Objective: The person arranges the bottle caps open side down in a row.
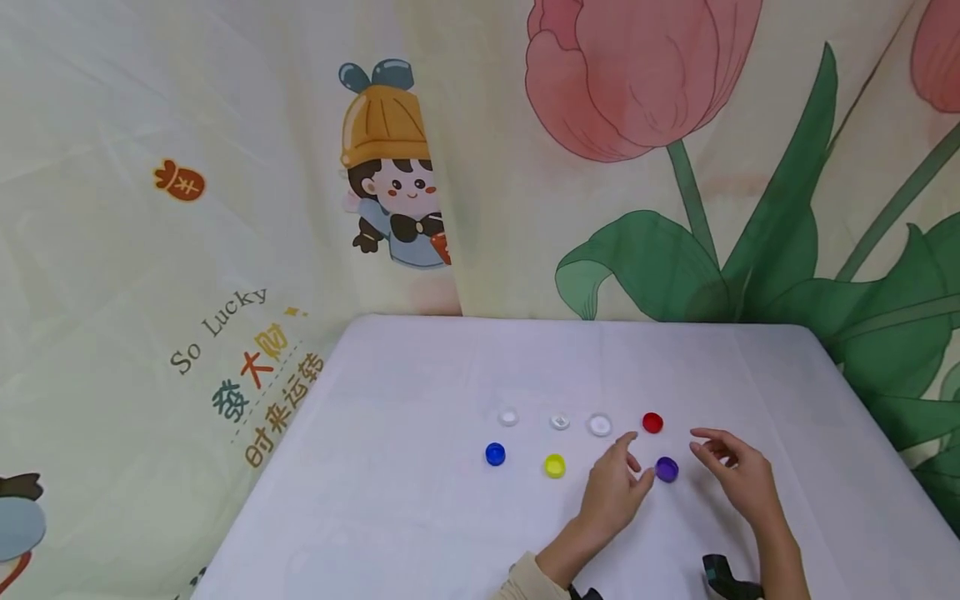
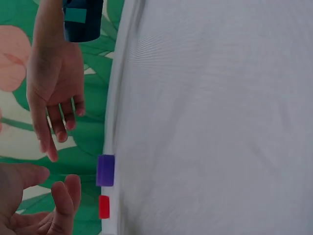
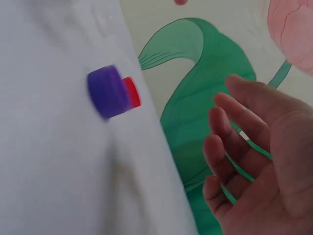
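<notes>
Head view: purple cap [image 1: 667,469] lies between both hands [image 1: 613,490] [image 1: 744,480].

A white cloth-covered table [image 1: 360,517] bears round purple [image 1: 667,469] and red caps [image 1: 652,422] between the facing fingers [image 1: 625,443] — yellow [image 1: 555,466], blue [image 1: 495,454], three whitish ones [image 1: 599,425] [image 1: 559,422] [image 1: 508,416] leftward.

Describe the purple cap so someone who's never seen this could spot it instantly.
On the white table, go right of centre to the gap between the left hand and the right hand. In that gap sits a round purple cap, just nearer the person than the red cap. No other cap here is purple.
</notes>
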Action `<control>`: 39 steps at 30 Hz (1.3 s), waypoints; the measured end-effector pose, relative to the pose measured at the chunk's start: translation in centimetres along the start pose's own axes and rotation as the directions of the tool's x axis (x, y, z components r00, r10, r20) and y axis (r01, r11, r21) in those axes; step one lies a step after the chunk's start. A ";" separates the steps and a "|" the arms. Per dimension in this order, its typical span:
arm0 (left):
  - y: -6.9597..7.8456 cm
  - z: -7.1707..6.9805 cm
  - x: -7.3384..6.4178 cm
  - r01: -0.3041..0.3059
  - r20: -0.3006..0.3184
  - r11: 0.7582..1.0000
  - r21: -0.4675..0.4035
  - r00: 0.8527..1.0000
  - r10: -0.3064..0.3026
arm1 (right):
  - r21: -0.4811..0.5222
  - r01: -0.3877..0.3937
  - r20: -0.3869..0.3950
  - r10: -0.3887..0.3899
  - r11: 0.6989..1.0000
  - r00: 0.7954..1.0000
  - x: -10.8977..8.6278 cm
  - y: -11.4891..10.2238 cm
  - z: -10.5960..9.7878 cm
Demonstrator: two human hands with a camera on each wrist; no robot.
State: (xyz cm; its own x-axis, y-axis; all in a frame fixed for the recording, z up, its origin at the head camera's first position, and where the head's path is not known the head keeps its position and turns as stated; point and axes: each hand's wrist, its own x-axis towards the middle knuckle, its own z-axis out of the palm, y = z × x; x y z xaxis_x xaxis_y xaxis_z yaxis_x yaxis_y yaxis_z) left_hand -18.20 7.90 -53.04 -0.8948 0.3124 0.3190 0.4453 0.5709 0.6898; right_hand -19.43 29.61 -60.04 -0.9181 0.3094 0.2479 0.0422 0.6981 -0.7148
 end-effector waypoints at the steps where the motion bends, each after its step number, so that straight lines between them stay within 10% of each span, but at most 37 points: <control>1: 0.0 0.7 -0.1 0.005 0.027 0.999 0.033 1.000 -0.006 | 0.010 -0.009 0.038 0.009 1.000 0.999 -0.4 -0.7 -0.4; 10: 0.5 3.9 -0.2 0.017 0.110 0.962 0.274 0.993 -0.049 | 0.067 -0.068 0.310 0.044 0.995 0.950 -2.7 -3.7 -1.9; 19: 0.3 4.7 0.4 -0.043 0.023 0.926 0.375 0.999 0.038 | 0.019 -0.042 0.318 0.034 0.999 0.948 -2.5 -3.4 -0.9; 39: -0.4 4.3 0.4 -0.134 0.078 0.936 0.326 0.990 0.115 | 0.020 -0.084 0.299 0.074 0.996 0.951 -2.7 -3.6 -0.5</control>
State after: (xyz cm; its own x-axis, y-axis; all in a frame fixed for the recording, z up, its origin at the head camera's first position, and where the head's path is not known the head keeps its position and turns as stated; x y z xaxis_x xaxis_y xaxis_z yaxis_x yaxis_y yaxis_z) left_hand -18.57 11.02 -56.02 -0.8324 0.4342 0.3443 0.5476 0.7400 0.3906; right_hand -16.90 26.60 -57.79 -0.9881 0.1534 -0.0125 0.1114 0.6568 -0.7458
